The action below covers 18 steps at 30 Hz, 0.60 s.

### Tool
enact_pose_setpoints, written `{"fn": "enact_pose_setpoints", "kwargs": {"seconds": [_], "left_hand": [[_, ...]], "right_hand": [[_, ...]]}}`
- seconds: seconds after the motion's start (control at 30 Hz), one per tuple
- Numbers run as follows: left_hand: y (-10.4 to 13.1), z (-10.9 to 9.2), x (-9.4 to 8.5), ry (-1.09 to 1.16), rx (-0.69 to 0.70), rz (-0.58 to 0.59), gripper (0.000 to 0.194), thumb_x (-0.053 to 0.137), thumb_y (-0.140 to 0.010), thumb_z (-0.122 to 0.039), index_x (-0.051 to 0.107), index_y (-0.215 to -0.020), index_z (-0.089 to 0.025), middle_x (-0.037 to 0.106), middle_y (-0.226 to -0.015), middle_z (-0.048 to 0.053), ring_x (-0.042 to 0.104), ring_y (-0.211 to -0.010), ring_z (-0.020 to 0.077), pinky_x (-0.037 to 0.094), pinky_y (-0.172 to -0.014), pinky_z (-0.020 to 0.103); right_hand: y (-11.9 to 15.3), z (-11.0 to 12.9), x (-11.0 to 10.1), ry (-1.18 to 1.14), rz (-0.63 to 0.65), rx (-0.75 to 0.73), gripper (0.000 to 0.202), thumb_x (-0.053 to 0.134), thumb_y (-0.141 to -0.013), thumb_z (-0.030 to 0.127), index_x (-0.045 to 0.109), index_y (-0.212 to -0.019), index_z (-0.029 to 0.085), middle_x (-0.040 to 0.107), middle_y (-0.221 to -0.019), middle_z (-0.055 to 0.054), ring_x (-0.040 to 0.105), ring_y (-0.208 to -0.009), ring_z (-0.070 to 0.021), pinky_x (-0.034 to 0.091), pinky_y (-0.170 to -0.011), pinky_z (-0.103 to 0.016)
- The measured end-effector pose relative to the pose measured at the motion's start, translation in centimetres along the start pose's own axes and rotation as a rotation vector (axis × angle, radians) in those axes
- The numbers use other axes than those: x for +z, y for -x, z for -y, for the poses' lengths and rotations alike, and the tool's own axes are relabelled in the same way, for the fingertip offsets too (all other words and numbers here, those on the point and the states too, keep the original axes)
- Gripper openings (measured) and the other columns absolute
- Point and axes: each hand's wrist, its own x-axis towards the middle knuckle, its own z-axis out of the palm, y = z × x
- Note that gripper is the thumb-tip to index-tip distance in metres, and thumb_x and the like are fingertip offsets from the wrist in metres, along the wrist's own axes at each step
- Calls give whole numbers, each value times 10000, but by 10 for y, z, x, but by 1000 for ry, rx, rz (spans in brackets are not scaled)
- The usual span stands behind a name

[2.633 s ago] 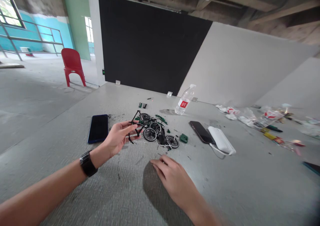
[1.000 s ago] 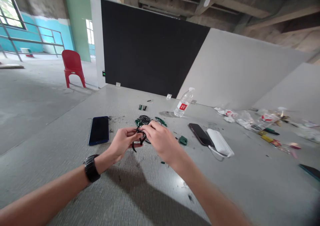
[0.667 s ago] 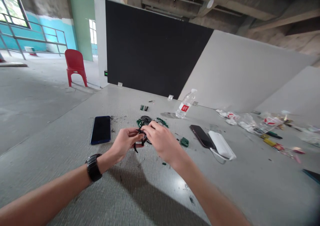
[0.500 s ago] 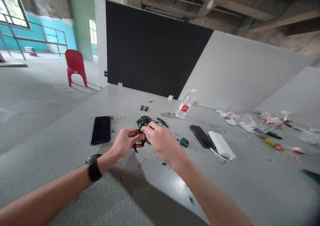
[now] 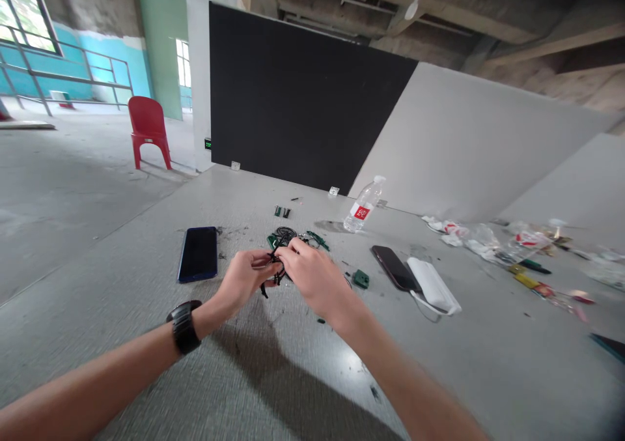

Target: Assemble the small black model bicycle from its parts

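Held between both hands is a small black model bicycle [image 5: 279, 276], thin-framed and partly covered by my fingers. My left hand [image 5: 247, 273] pinches it from the left, and its curved dark end sticks out below the fingertips. From the right, my right hand [image 5: 308, 270] closes its fingertips on the upper part. Just beyond the fingers shows a black spoked wheel [image 5: 286, 234]; whether it joins the held piece, I cannot tell. Green parts [image 5: 318, 240] lie behind my right hand, and a green block [image 5: 361, 279] sits to its right.
A dark phone [image 5: 198, 254] lies left of my hands. To the right are another phone [image 5: 392, 266] and a white power bank [image 5: 432, 284] with a cable. A water bottle [image 5: 363, 205] stands behind them. Crumpled wrappers [image 5: 532, 238] litter the far right. Two small pieces [image 5: 282, 212] lie farther back.
Both hands keep hold of the model bicycle, with only slight finger movement. Its lower part has shifted a little between the fingers. The whole view has moved slightly.
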Motion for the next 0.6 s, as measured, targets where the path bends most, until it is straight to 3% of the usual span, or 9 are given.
{"fn": "enact_pose_setpoints", "kwargs": {"seconds": [0.37, 0.6], "left_hand": [[-1, 0, 1, -136, 62, -40, 190, 654, -781, -286, 736, -886, -150, 725, -788, 51, 676, -729, 195, 568, -641, 306], [-1, 0, -2, -223, 126, -4, 187, 639, -791, -326, 703, -765, -152, 696, -703, 35, 653, -656, 179, 540, -595, 278]], "right_hand": [[-1, 10, -6, 175, 37, -7, 282, 453, -828, -56, 606, -963, 138, 580, -962, -72, 572, -739, -151, 300, -519, -267], [-5, 14, -6, 237, 45, -42, 281, 409, -897, -12, 627, -1008, 127, 602, -978, -93, 621, -815, -196, 381, -533, -280]]}}
